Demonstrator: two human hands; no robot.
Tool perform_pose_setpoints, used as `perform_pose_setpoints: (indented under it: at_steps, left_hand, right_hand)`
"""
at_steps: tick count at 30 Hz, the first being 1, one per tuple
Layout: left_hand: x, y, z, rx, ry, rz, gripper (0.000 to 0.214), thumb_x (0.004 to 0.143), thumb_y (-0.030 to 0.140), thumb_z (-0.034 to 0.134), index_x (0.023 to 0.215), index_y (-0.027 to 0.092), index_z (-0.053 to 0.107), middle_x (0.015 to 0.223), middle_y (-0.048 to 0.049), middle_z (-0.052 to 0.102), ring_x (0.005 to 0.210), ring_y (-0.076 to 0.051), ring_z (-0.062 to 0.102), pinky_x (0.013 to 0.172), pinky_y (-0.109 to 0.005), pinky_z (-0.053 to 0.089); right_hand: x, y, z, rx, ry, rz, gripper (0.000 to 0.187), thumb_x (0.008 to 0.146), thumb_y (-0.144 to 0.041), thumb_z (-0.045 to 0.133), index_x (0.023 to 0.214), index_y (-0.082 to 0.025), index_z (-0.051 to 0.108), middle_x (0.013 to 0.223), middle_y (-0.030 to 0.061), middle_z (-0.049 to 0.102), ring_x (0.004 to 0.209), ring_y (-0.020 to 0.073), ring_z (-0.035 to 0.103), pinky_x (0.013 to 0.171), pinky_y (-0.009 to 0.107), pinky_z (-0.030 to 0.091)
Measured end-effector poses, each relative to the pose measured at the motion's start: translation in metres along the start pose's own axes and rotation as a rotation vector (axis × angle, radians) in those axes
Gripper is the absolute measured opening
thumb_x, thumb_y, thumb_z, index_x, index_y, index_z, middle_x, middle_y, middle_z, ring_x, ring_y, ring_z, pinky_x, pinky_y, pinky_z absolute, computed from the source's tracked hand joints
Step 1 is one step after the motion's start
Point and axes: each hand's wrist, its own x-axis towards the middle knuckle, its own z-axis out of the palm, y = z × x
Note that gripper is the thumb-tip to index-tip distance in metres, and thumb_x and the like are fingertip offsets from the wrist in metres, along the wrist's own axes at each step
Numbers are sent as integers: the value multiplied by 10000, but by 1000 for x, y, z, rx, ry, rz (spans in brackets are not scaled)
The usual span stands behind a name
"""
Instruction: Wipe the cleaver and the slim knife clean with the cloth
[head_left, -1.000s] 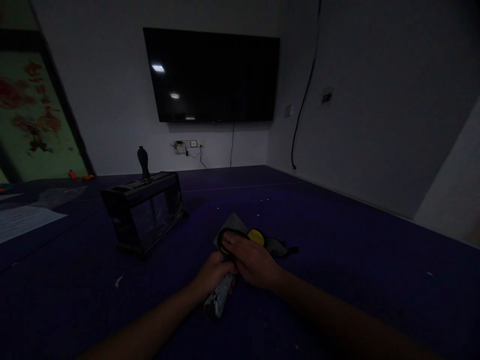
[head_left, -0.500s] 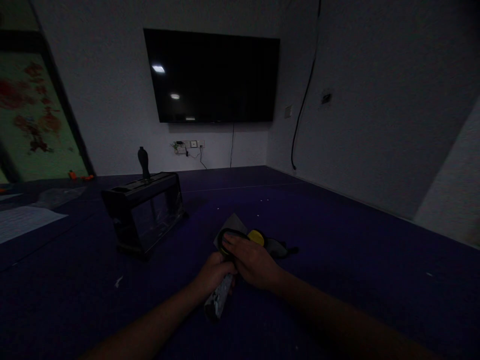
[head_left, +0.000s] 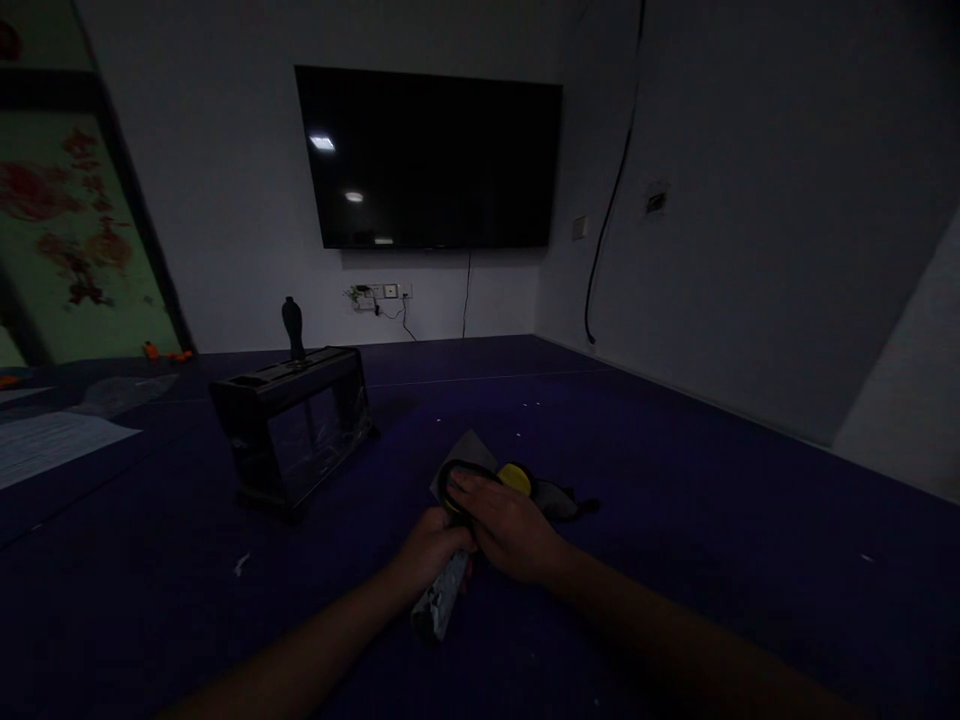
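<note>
In my left hand [head_left: 433, 545] I grip the pale, mottled handle [head_left: 442, 600] of what looks like a putty knife, its grey blade [head_left: 472, 448] pointing away from me. My right hand [head_left: 517, 525] lies over the tool where blade meets handle, its fingers together on a round black-rimmed piece [head_left: 450, 480] with a thin yellowish edge. What that piece is, I cannot make out. Just beyond the right fingers, a yellow disc with a black rim [head_left: 516, 478] adjoins a grey and black piece [head_left: 559, 500] on the purple surface. My palms hide part of the tool.
A black open-framed box [head_left: 300, 420] with clear sides stands left, a dark vase-shaped object [head_left: 292, 325] on top. Paper sheets [head_left: 60, 445] and clear plastic [head_left: 124, 393] lie far left. White scraps dot the purple surface [head_left: 675, 470]. A television [head_left: 435, 160] hangs on the wall.
The whole view has shifted slightly right and down. Both hands keep nearly the same hold on the tool and the round piece.
</note>
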Motion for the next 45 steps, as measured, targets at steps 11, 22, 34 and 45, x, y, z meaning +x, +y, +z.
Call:
perform_pose_setpoints:
  at_steps: [11,22,34,45]
  left_hand:
    - [0,0,1,9,12,0,91,546,201,478,545,129,534,396,0,512,308,-112,447,336,-207,317]
    - [0,1,2,-2,-2,-11,90,543,200,466,538,128,521,386,-4,509,296,-115,445,322,-209,321]
    - [1,-1,1,5,-4,-11,92,549,194,460,525,128,519,386,-2,505,296,-108,442,323,-202,311]
    - [0,1,1,-7,1,2,82,553,185,465,530,130,521,394,-2,509,308,-107,446,337,-206,328]
  right_hand:
    - [-1,0,0,-2,14,-14,469,762,-54,363,1225,-66,435,1249,176,492,1218,198,382,974,370,381]
    - [0,-1,-1,-9,6,-3,465,749,-47,370,1205,-48,463,1252,184,487,1212,207,391,971,364,389]
    - [1,-2,-2,10,2,15,477,748,-50,375,1218,-75,454,1239,173,503,1198,206,410,961,380,397]
    - [0,0,0,-9,-4,-4,462,762,-57,365,1217,-56,447,1247,182,492,1210,202,394,971,371,386]
